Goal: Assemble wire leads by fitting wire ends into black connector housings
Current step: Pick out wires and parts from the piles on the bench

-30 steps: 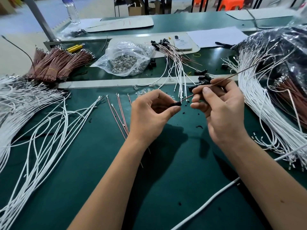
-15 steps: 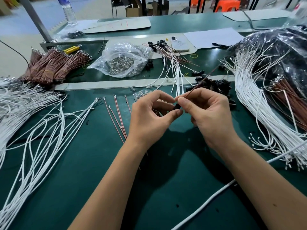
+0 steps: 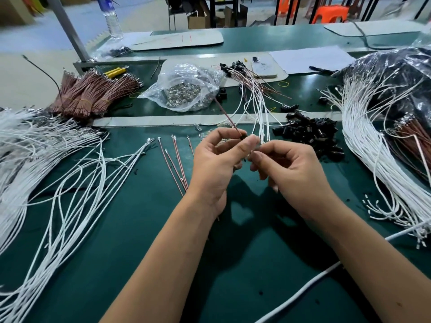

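Head cam looking down at my bench. My left hand point(image 3: 214, 164) is up over the green mat point(image 3: 140, 241), thumb and forefinger pinching a small black connector housing point(image 3: 244, 136). A brown wire point(image 3: 227, 115) is stuck in it and pokes up and away toward the far left. My right hand point(image 3: 289, 173) is right next to it, fingertips nearly touching the left ones, fingers curled in like it's pinching something tiny, but honestly I can't tell what's between them, it's too small and blurry.

Stuff around me: pile of loose black housings point(image 3: 310, 134) just past my right hand, near the metal strip point(image 3: 163, 120) that crosses the table. A few loose brown wires point(image 3: 175, 162) lie on the mat just left of my left hand, partly under it. Big spread of white wires point(image 3: 58, 173) on the left, and another thick bundle of white wires point(image 3: 373, 141) curving down the right side out of a black plastic bag point(image 3: 396, 73). Further back there's a clear bag of metal terminals point(image 3: 184, 89), banded bundles of brown wire point(image 3: 93, 94), and a bunch of finished leads point(image 3: 251, 89) with black ends fanned out beside a phone point(image 3: 263, 68). A white cable point(image 3: 303, 292) runs across the near right corner under my right forearm.
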The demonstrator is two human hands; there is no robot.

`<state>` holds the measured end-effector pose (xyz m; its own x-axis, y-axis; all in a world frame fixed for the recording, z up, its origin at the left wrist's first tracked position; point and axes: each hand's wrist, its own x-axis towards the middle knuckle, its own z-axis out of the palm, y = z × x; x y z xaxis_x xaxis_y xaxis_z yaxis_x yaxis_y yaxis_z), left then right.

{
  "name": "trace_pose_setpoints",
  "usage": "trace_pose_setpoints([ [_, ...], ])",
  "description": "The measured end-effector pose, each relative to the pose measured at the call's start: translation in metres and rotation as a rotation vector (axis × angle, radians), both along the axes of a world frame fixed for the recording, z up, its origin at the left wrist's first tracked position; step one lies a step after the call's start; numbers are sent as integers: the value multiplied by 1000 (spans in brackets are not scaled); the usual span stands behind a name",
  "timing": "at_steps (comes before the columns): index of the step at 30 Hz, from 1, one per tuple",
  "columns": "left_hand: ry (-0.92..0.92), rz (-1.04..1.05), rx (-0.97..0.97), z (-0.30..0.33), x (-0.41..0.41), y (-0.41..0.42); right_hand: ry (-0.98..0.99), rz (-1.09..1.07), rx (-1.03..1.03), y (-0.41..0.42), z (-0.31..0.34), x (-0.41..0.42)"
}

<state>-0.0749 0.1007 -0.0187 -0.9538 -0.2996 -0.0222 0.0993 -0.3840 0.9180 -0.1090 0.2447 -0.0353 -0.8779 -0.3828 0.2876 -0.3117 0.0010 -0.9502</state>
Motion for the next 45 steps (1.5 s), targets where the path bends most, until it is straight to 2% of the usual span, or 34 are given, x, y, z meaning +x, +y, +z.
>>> trace_pose_setpoints([
  [4, 9, 81, 258, 6, -3, -17, -99, 238, 76, 5, 6, 5],
  [8, 2, 182, 319, 7, -4, -37, -209, 626, 311, 14, 15, 9],
  [11, -10, 202, 332, 6, -4, -39, -284, 766, 405, 19, 18, 8],
  [15, -12, 172, 228, 3, -4, -31, -363, 640, 218, 11, 10, 7],
  [19, 13, 116, 70, 0, -3, -19, -321, 473, 183, 3, 3, 8],
  [25, 3, 226, 135, 9, -1, -36, -367, 284, 159, -10, -1, 8],
  [28, -31, 366, -24, 12, 6, -55, -231, 149, 332, -32, 3, 6],
  [32, -171, 580, -275, 16, 22, -97, 308, -16, 648, -88, 20, 6],
  [34, -332, 634, -657, 18, 35, -123, 486, 79, 740, -126, 28, 13],
  [36, -517, 640, -1074, 24, 53, -145, 554, 231, 836, -160, 28, 20],
  [37, -590, 626, -1181, 28, 62, -153, 589, 314, 866, -174, 27, 24],
  [40, -743, 558, -1306, 35, 82, -171, 587, 392, 859, -204, 26, 34],
  [45, -858, 393, -1230, 31, 96, -181, 535, 422, 877, -222, 21, 50],
])
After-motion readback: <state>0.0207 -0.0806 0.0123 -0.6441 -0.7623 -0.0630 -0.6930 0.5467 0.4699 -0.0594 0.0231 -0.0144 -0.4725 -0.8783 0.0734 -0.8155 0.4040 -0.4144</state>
